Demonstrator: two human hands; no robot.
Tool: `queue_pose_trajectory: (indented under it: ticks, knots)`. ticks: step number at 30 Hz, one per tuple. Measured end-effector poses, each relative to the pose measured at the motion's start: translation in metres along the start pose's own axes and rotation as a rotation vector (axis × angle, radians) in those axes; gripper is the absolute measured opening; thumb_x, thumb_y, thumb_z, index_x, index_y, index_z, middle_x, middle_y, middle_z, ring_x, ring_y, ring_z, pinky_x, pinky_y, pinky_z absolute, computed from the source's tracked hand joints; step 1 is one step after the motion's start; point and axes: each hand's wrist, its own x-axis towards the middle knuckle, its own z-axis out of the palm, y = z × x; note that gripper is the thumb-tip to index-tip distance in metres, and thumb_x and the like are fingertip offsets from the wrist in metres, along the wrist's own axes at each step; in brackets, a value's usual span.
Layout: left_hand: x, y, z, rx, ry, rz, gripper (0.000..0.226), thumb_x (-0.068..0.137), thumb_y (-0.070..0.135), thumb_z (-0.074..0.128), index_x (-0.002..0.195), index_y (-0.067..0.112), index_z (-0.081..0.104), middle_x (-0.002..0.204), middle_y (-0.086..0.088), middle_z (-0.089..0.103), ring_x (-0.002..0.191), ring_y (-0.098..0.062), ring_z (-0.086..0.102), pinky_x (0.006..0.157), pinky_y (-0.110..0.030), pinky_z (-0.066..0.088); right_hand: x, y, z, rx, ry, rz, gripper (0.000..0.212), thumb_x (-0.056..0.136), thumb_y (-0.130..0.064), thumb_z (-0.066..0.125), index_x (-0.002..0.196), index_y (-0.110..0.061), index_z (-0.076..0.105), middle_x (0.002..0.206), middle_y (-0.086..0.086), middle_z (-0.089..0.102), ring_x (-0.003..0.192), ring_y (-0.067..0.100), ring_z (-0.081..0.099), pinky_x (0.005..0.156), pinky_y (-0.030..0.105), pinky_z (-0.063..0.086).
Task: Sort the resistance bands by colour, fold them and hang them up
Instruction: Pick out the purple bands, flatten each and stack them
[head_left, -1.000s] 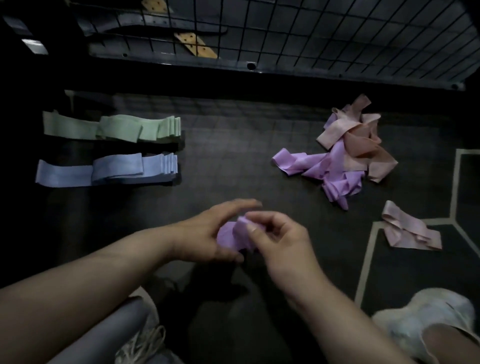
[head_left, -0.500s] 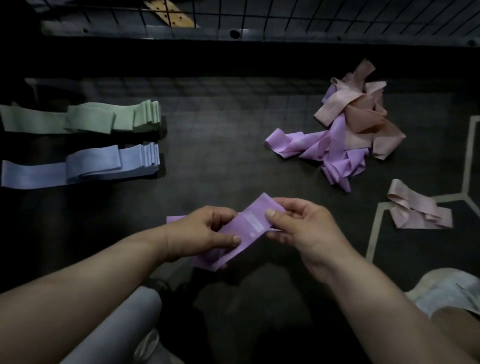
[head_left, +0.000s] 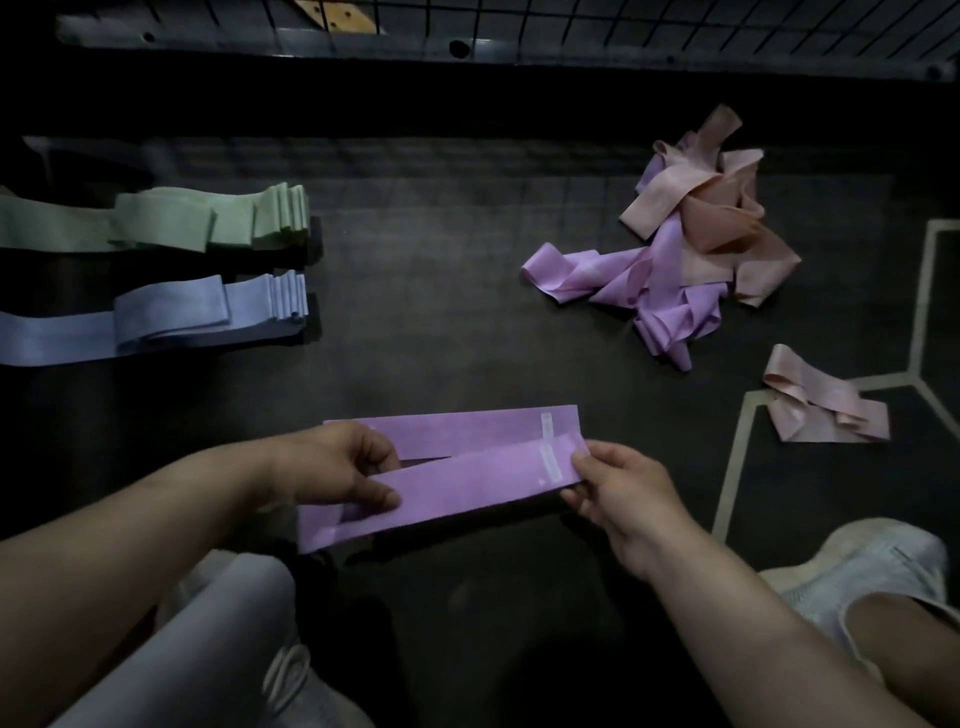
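Purple band (head_left: 467, 488), pale labels (head_left: 550, 462) unreadable, fingers of left hand (head_left: 332, 467) and right hand (head_left: 623, 493) pinching it

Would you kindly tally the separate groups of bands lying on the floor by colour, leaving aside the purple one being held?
Green stack: 1
Blue stack: 1
Mixed purple and pink heap: 1
Pink-only bunch: 1
Total: 4 groups
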Motion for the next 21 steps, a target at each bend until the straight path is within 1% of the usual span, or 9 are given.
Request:
queue_pose_trajectory:
  ticks: [2, 5, 6, 7, 9, 11, 14, 18, 21]
  knots:
    - [-0.005, -0.006, -0.012, -0.024, 0.04, -0.047, 0.011, 0.076, 0.021, 0.084, 0.075, 0.016, 0.075, 0.071, 0.0, 0.07, 0.067, -0.009, 0.06, 0.068, -0.022, 0.047, 0.004, 0.006, -0.003, -0.007, 0.011, 0.008, 0.016, 0.097, -0.009, 0.059, 0.111, -0.008, 0.065, 0.099, 0.012, 0.073, 0.075, 0.015, 0.069, 0.06, 0.023, 0.058]
    - [-0.009, -0.013, -0.024, -0.112, 0.181, -0.068, 0.048, 0.048, 0.052, 0.093, 0.076, 0.017, 0.077, 0.076, -0.008, 0.071, 0.072, -0.013, 0.061, 0.073, -0.029, 0.049, 0.012, 0.005, -0.004, -0.074, 0.06, -0.024, 0.011, 0.097, -0.012, 0.059, 0.107, -0.013, 0.065, 0.098, 0.008, 0.073, 0.08, 0.016, 0.068, 0.067, 0.027, 0.056]
    - [-0.01, -0.015, -0.025, -0.176, 0.246, -0.074, 0.05, 0.047, 0.049, 0.094, 0.079, 0.015, 0.077, 0.078, -0.015, 0.071, 0.071, -0.017, 0.061, 0.072, -0.031, 0.049, 0.016, 0.004, -0.004, -0.097, 0.066, -0.039, 0.011, 0.097, -0.013, 0.059, 0.106, -0.015, 0.065, 0.098, 0.008, 0.073, 0.08, 0.016, 0.068, 0.066, 0.027, 0.055]
    - [-0.008, -0.017, -0.025, -0.257, 0.304, -0.084, 0.04, 0.057, 0.036, 0.094, 0.081, 0.01, 0.076, 0.077, -0.019, 0.069, 0.066, -0.02, 0.061, 0.065, -0.03, 0.051, 0.02, 0.003, -0.003, -0.116, 0.064, -0.055, 0.011, 0.097, -0.014, 0.059, 0.106, -0.014, 0.065, 0.097, 0.007, 0.072, 0.079, 0.015, 0.068, 0.062, 0.026, 0.055]
    - [-0.003, -0.02, -0.024, -0.402, 0.407, -0.112, 0.015, 0.078, 0.011, 0.081, 0.087, 0.003, 0.072, 0.069, -0.017, 0.065, 0.051, -0.018, 0.057, 0.046, -0.025, 0.05, 0.028, 0.001, 0.001, -0.16, 0.058, -0.099, 0.013, 0.097, -0.015, 0.06, 0.108, -0.012, 0.066, 0.094, 0.007, 0.071, 0.074, 0.013, 0.065, 0.057, 0.023, 0.051]
    - [0.003, -0.023, -0.02, -0.388, 0.525, -0.127, 0.004, 0.084, 0.007, 0.075, 0.086, 0.005, 0.071, 0.065, -0.01, 0.066, 0.047, -0.015, 0.054, 0.039, -0.02, 0.045, 0.034, -0.001, 0.004, -0.222, 0.074, -0.154, 0.012, 0.096, -0.013, 0.06, 0.106, -0.01, 0.066, 0.09, 0.006, 0.069, 0.069, 0.011, 0.063, 0.057, 0.022, 0.051]
    - [0.01, -0.03, -0.012, -0.361, 0.657, -0.137, 0.007, 0.083, 0.007, 0.076, 0.084, 0.012, 0.072, 0.073, -0.009, 0.069, 0.056, -0.015, 0.056, 0.043, -0.02, 0.045, 0.043, -0.004, 0.009, -0.301, 0.106, -0.235, 0.011, 0.094, -0.012, 0.062, 0.104, -0.008, 0.066, 0.082, 0.007, 0.068, 0.065, 0.012, 0.062, 0.057, 0.025, 0.051]
    - [0.016, -0.038, -0.003, -0.338, 0.787, -0.154, 0.016, 0.082, 0.003, 0.077, 0.085, 0.016, 0.068, 0.083, -0.012, 0.07, 0.064, -0.022, 0.061, 0.058, -0.031, 0.055, 0.054, -0.004, 0.01, -0.412, 0.15, -0.254, 0.004, 0.092, -0.014, 0.064, 0.094, -0.01, 0.065, 0.072, 0.01, 0.071, 0.063, 0.019, 0.064, 0.066, 0.038, 0.057]
    - [0.018, -0.042, 0.001, -0.333, 0.886, -0.174, 0.02, 0.079, 0.004, 0.08, 0.088, 0.016, 0.066, 0.082, -0.011, 0.066, 0.067, -0.026, 0.061, 0.07, -0.04, 0.059, 0.059, -0.003, 0.01, -0.472, 0.175, -0.268, 0.007, 0.091, -0.016, 0.065, 0.084, -0.014, 0.066, 0.069, 0.008, 0.072, 0.061, 0.017, 0.064, 0.073, 0.04, 0.057]
